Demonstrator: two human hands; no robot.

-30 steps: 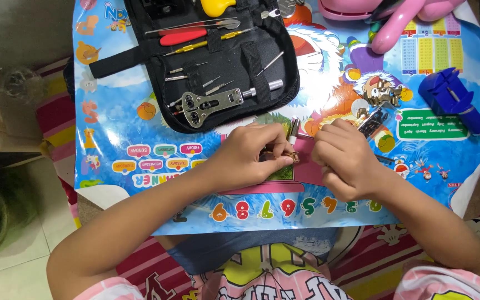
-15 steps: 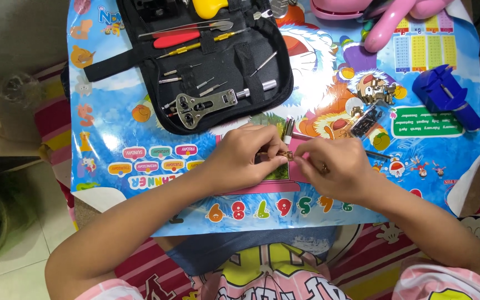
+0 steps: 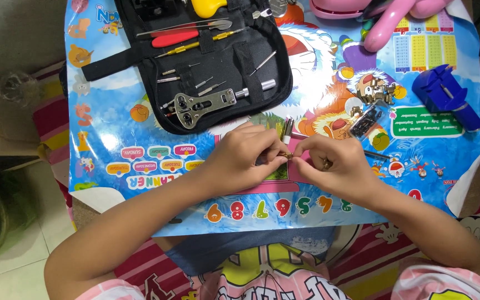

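Both hands meet over the colourful planner mat (image 3: 140, 166), the left hand (image 3: 243, 158) and right hand (image 3: 334, 164) pinching a tiny brass-coloured part (image 3: 288, 156) between fingertips, work seemingly midway, with the black tool case (image 3: 212, 66) open

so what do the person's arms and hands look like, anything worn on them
Both arms are bare from the wrists to near the shoulders, where short pink sleeves begin. The left hand has nothing on it that shows. The right hand wears a ring, gold-coloured, on one finger. No gloves, watch or bracelets show on either wrist.
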